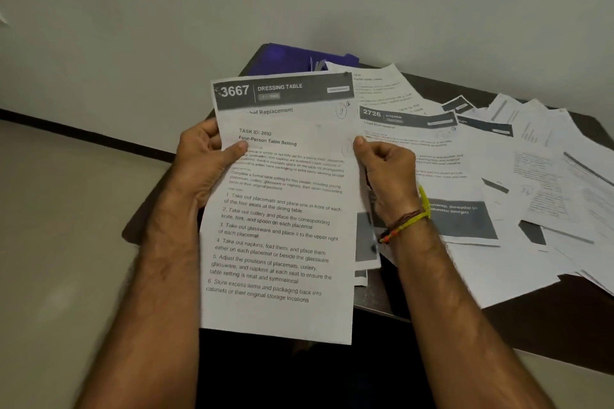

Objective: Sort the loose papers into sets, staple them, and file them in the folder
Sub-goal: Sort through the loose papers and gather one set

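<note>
Gripping held sheets [279,209] with my left hand [202,163] and right hand [385,173]; loose papers [518,183] at 3 o'clock, blue folder [292,58] at 12, half-hidden behind sheets.

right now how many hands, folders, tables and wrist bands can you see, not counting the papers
hands: 2, left hand and right hand, both gripping the held papers
blue folder: 1
dark table: 1
wrist bands: 2, yellow and brown
total: 6

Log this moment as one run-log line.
stage: sorting | left hand: grips held sheets | right hand: pinches their right edge | loose papers: spread on table | blue folder: behind | stapled: none visible
</note>
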